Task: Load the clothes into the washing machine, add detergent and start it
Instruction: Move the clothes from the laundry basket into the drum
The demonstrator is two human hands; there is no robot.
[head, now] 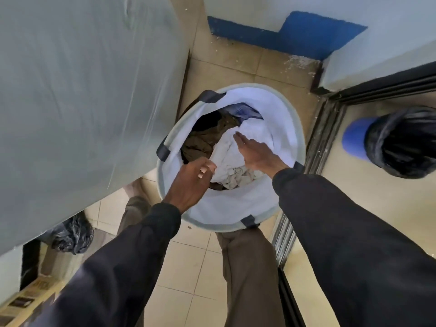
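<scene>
Dark sleeves, two, reach down from the near edge. Left hand (193,180) hangs over the one white laundry basket (236,208), fingers loosely curled, nothing visibly gripped. Right hand (256,154) is flat, fingers straight, over the white cloth (226,152); contact unclear. The clothes sit inside the basket: one white cloth, one brown garment (207,138), one blue garment (245,112), one beige cloth (240,178). Far right, one blue bin (354,138).

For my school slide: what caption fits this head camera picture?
Left hand and right hand reach into a laundry basket of clothes on tiled floor.
</scene>
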